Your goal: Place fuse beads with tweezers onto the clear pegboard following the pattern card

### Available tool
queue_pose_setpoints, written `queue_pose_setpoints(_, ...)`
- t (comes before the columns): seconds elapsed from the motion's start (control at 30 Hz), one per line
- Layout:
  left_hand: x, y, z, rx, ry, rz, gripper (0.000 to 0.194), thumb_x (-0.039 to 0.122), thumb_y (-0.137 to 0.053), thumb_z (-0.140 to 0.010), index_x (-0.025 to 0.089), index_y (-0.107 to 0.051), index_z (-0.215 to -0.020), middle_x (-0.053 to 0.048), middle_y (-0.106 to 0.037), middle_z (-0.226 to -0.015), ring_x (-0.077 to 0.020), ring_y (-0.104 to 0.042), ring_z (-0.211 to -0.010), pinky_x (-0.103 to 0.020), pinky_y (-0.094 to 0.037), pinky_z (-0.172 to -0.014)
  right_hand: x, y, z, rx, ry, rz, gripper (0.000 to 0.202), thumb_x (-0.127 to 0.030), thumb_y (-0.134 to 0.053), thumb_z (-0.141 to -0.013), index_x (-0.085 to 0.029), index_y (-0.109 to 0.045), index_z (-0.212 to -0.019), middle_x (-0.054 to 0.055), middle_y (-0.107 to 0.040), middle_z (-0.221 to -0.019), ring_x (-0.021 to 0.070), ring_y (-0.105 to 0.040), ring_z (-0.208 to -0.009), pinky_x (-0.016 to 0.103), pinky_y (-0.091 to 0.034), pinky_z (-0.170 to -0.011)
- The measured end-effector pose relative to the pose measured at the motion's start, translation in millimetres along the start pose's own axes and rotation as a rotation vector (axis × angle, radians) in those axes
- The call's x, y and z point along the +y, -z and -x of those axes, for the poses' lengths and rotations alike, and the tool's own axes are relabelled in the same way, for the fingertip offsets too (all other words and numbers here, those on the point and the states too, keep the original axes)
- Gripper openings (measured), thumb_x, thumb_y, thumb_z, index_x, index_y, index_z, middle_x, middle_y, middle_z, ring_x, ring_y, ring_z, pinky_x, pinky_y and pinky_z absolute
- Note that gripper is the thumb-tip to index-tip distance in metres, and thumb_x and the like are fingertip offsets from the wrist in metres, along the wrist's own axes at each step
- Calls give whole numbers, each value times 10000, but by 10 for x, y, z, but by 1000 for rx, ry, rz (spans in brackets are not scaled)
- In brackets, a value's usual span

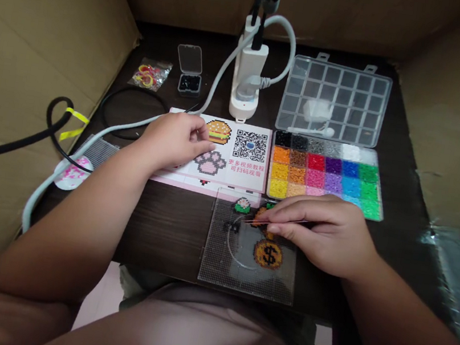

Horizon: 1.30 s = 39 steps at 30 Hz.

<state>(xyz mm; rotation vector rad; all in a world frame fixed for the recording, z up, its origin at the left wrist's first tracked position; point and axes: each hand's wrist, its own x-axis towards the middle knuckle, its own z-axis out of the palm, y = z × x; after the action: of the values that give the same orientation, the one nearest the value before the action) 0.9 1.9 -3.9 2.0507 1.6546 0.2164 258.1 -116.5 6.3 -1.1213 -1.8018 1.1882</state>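
Transparent plastic pegboard (216, 263) lies on the tabletop (161, 226) near the person (197, 332), probably for easy reach. Above it, the right hand (328, 233) pinches thin tweezers (256, 221) in its fingers (284, 232). The left hand (176, 140) curls over the pattern sheet (246, 180); whether its fingers pinch something, I cannot tell.

The tweezers (258, 221) look like shiny metal, the pegboard (216, 265) clear studded plastic, the table (161, 226) smooth wood.
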Motion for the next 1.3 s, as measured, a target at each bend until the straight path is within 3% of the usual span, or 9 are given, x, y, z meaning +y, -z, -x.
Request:
queue_pose_setpoints(0.17, 0, -2, -8, 7, 0, -17, 231, 451, -692, -737, 225, -684, -779, -21, -588, -684, -177, -542, -703, -332, -353, -636, 5, 13, -5, -13, 22, 2, 105, -166, -770, -775, -256, -787, -826, 23, -796, -839, 183, -764, -764, 301, -638, -726)
queue_pose_setpoints(0.37, 0, 5, -12, 3, -16, -27, 232, 446, -691, -748, 218, -692, -790, -18, -581, -672, -162, -517, -663, -336, -334, -624, -9, 26, 43, 88, 23, 32, 153, -155, -794, -755, -274, -788, -850, 2, -793, -834, 173, -757, -775, 277, -628, -723)
queue_pose_setpoints(0.53, 5, 6, -4, 2, -12, -29, 224, 442, -689, -756, 222, -690, -795, -21, -596, -699, -166, -526, -679, -336, -338, -630, -45, 30, 51, 196, -72, 74, 81, -216, -804, -754, -265, -785, -816, 23, -789, -834, 193, -754, -756, 300, -636, -705)
queue_pose_setpoints(0.77, 3, 4, 2, 2, -12, 2, 220, 435, -695, -745, 220, -679, -790, -21, -581, -694, -180, -542, -715, -339, -348, -660, -58, 49, 60, 256, -91, 76, 60, -281, -815, -752, -279, -773, -794, 14, -785, -829, 201, -752, -766, 315, -636, -709)
queue_pose_setpoints(1.0, -12, -5, -7, -1, -9, -6, 226, 446, -690, -752, 225, -685, -800, -20, -583, -691, -181, -544, -719, -335, -350, -657, -41, 77, 39, 365, -102, 162, 169, -413, -821, -737, -262, -747, -745, 23, -772, -776, 195, -726, -690, 312, -600, -632)
queue_pose_setpoints(1.13, 4, 2, -3, -1, -13, -12, 222, 442, -693, -753, 225, -685, -797, -14, -578, -674, -172, -532, -688, -336, -335, -636, -36, 79, 51, 375, -110, 234, 124, -363, -809, -752, -258, -742, -760, 11, -760, -721, 162, -683, -582, 277, -545, -523)
queue_pose_setpoints(1.3, 11, 12, 9, 1, -25, -59, 246, 453, -686, -764, 212, -695, -811, -10, -585, -690, -146, -494, -659, -327, -309, -609, -114, -14, 98, 441, -73, 366, 38, -287, -767, -797, -267, -735, -791, 8, -758, -739, 174, -688, -595, 293, -550, -536)
